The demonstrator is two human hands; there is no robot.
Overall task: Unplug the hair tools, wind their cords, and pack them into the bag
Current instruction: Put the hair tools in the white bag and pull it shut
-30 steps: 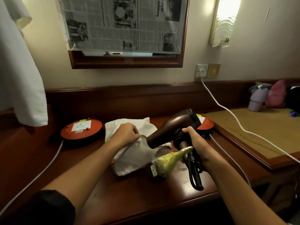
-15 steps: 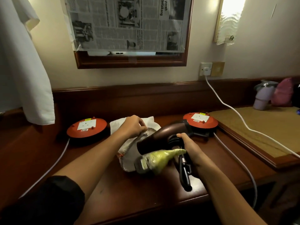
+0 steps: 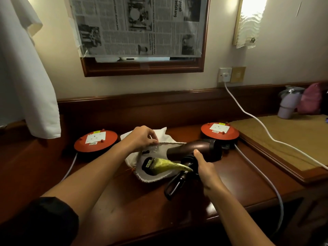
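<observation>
A white cloth bag lies on the wooden desk with its mouth facing me. My left hand pinches the upper rim of the bag and holds it up. My right hand grips the handle of a brown hair dryer, whose nozzle points left at the bag's mouth. The dryer's black wound cord hangs in a loop below the handle. A plug wrapped in yellow-green plastic sticks out leftward into the bag's opening.
Two orange cable reels sit on the desk, one at the left and one at the right. A white cable runs from the wall socket. A raised tan-topped counter stands to the right with a lilac cup.
The dryer has dropped lower and moved left toward the bag. My left hand has lifted the bag's rim, and the wrapped plug now reaches into the opening.
</observation>
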